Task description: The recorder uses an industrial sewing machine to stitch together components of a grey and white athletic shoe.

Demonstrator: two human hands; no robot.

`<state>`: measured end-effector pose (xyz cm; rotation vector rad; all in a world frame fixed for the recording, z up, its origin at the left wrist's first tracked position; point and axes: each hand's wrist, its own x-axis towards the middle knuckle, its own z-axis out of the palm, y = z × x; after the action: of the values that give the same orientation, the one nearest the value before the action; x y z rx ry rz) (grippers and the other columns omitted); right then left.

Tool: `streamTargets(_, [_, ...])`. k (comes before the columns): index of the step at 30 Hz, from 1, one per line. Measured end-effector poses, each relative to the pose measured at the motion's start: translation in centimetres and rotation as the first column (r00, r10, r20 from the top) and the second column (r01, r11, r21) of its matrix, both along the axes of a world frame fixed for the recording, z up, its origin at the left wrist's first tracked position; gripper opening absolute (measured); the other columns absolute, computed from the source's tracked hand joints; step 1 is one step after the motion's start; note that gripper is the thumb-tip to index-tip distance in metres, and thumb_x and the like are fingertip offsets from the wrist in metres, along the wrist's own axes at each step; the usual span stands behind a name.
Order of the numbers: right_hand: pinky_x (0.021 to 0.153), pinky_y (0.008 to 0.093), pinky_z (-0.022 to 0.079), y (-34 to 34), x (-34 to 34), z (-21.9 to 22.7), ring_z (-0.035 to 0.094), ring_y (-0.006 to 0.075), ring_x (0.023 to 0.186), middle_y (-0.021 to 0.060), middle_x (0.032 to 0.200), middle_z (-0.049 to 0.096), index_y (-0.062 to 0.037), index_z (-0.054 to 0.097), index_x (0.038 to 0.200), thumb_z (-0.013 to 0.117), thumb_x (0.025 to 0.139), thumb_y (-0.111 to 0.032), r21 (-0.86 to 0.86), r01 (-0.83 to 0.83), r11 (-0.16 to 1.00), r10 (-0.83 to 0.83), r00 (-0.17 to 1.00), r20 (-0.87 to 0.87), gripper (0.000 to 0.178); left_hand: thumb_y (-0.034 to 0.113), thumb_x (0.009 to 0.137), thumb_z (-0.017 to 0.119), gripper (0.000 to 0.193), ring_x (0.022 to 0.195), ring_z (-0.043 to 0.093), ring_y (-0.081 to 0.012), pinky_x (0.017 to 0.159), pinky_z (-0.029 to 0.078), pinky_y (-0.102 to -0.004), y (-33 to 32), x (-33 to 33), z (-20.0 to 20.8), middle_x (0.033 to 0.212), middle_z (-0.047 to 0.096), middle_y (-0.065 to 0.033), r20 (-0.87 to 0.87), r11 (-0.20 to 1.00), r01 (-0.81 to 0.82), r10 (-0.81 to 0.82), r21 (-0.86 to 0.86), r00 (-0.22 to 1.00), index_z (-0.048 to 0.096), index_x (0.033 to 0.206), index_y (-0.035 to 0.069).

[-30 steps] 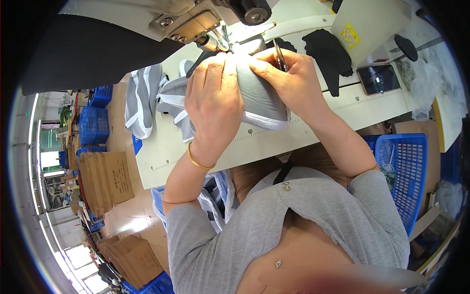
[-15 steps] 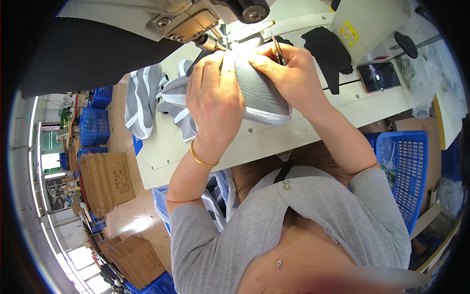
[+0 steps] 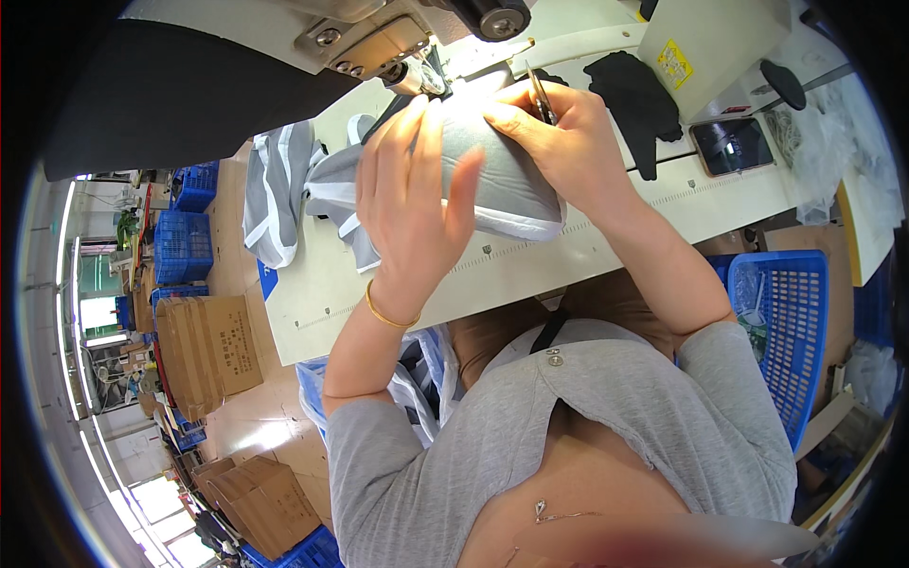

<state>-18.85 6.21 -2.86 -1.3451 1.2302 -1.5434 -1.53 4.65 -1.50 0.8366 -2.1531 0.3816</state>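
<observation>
A grey padded fabric piece with a white edge strip (image 3: 511, 194) lies under the head of a sewing machine (image 3: 379, 47). On its left part rests my left hand (image 3: 412, 185), fingers stretched out and thumb spread away from them. My right hand (image 3: 559, 133) is closed at the piece's upper right, thumb and forefinger against the cloth. Thread snips (image 3: 540, 95) are tucked in that hand, points upward. The presser foot and needle area (image 3: 436, 80) sits just above my left fingertips, partly lost in glare.
More grey and white pieces (image 3: 279, 194) lie at the left of the white table (image 3: 379, 317). Black cloth (image 3: 634, 104) and a phone (image 3: 731, 147) are to the right. A blue basket (image 3: 781, 331) stands right of my lap; cardboard boxes (image 3: 208, 350) stand on the floor at left.
My left hand has opened: its fingers have straightened and its thumb has swung out to the right, off the cloth. The right hand has hardly moved.
</observation>
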Motion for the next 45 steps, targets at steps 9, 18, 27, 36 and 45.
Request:
streamTargets(9, [0.068,0.0229,0.045,0.6,-1.4,-0.3,0.055,0.0048,0.073,-0.0002,0.078,0.066,-0.0008,0.070,0.095,0.069,0.089,-0.018,0.028,-0.193,0.981,0.193,0.981,-0.015,0.018,0.026,0.091,0.062,0.042,0.119,0.054,-0.0294,0.111,0.025,-0.0541,-4.4,5.9,-5.9,0.124,0.058,-0.0133,0.032,0.897,-0.032,0.051,-0.441,0.998,0.048,0.124,0.005])
streamTargets(18, [0.068,0.0195,0.044,2.3,-2.4,0.3,0.054,0.0020,0.072,-0.0012,0.093,0.067,-0.0041,0.069,0.114,0.065,0.081,-0.011,-0.103,-0.533,0.840,0.540,0.840,0.052,0.034,0.011,0.093,0.059,0.023,0.093,0.064,-0.0234,0.082,0.051,-0.0339,1.3,10.2,-3.4,0.102,0.066,-0.0081,-0.176,0.966,0.202,-0.174,0.158,0.969,0.062,0.115,0.003])
streamTargets(27, [0.069,0.0282,0.047,5.6,-1.9,-3.3,0.058,0.0118,0.076,0.0062,0.081,0.065,-0.0010,0.065,0.094,0.080,0.072,-0.011,0.423,-0.698,0.578,0.806,0.570,-0.159,0.028,0.034,0.096,0.063,0.044,0.095,0.062,-0.0112,0.080,0.051,-0.0277,7.7,9.3,-3.2,0.109,0.066,-0.0060,-0.404,-0.207,0.600,0.568,0.773,0.717,0.059,0.125,0.001])
streamTargets(36, [0.065,0.0294,0.051,5.3,-2.7,-1.5,0.065,0.0191,0.073,0.0088,0.082,0.068,0.0007,0.065,0.091,0.073,0.080,-0.006,0.186,-0.588,0.787,0.594,0.640,-0.488,0.015,0.026,0.088,0.071,0.051,0.115,0.055,-0.0234,0.104,0.037,-0.0429,5.2,4.6,-4.7,0.123,0.059,-0.0136,-0.067,0.911,0.262,-0.254,0.318,0.965,0.055,0.125,-0.005])
streamTargets(45, [0.065,0.0224,0.045,4.6,-1.7,-2.4,0.055,0.0044,0.071,-0.0011,0.077,0.063,-0.0012,0.068,0.089,0.072,0.087,-0.012,0.353,-0.380,0.855,0.372,0.924,0.091,0.012,0.015,0.090,0.071,0.018,0.080,0.060,-0.0072,0.073,0.049,-0.0245,4.7,3.2,-4.5,0.091,0.070,0.0000,-0.560,-0.273,0.595,0.200,0.756,0.804,0.072,0.102,0.002])
